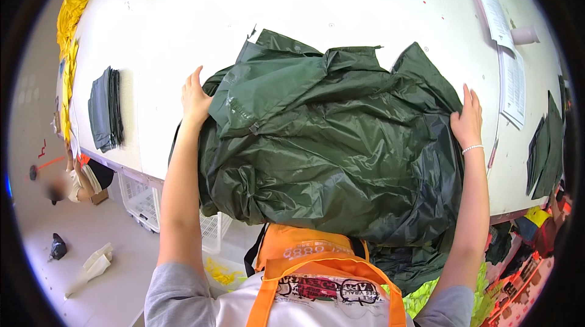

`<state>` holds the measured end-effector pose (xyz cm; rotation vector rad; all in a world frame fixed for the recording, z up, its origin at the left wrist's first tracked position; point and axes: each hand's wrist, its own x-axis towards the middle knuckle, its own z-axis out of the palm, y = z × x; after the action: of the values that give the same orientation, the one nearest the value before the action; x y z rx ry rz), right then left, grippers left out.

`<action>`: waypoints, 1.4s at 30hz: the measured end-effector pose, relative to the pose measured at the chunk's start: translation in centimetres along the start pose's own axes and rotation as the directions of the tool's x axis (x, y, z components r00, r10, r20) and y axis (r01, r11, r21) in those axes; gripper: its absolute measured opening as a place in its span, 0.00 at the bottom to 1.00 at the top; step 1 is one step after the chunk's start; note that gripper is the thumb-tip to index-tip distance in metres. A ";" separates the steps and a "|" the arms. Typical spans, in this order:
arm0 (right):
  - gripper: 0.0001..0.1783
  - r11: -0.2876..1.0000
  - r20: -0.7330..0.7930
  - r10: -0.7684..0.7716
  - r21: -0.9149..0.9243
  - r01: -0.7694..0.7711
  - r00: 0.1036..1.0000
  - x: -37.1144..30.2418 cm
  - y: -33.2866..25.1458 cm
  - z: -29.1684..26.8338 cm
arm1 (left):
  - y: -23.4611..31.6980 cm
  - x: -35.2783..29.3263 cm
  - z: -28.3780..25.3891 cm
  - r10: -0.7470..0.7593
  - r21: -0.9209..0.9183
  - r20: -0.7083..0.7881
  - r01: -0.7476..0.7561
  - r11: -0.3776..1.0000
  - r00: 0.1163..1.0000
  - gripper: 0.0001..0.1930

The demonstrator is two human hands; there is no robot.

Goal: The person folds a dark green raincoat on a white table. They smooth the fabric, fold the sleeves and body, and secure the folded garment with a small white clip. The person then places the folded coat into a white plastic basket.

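A large, crumpled bundle of shiny dark green fabric [329,144] lies in front of me, partly on the white table and hanging over its near edge. My left hand [196,101] is at the bundle's left side, fingers pointing up and away, part of the palm hidden by the cloth. At the right side my right hand [468,119], a beaded bracelet on its wrist, presses against the fabric with its thumb toward it. Between them the two hands hold the bundle. A small cord end and a pale print show on its upper left part.
On the white table [201,4] a folded dark stack [106,109] lies left, yellow fabric [76,10] along the far left edge. Printed sheets [510,77] and dark green pieces [546,144] lie right. White crates [139,200] stand below; another person [85,182] is at left.
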<state>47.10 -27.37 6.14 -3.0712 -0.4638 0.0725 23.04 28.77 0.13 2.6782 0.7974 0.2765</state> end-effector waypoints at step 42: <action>0.18 0.704 0.115 0.183 0.678 -0.212 0.976 11.4 -1.3 5.9 | 9.9 9.4 4.9 -0.121 -0.590 0.045 0.124 0.797 0.992 0.15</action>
<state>57.32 -22.57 -0.17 -2.3565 -0.0602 0.2503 37.03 24.93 0.08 2.0258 0.7284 0.4092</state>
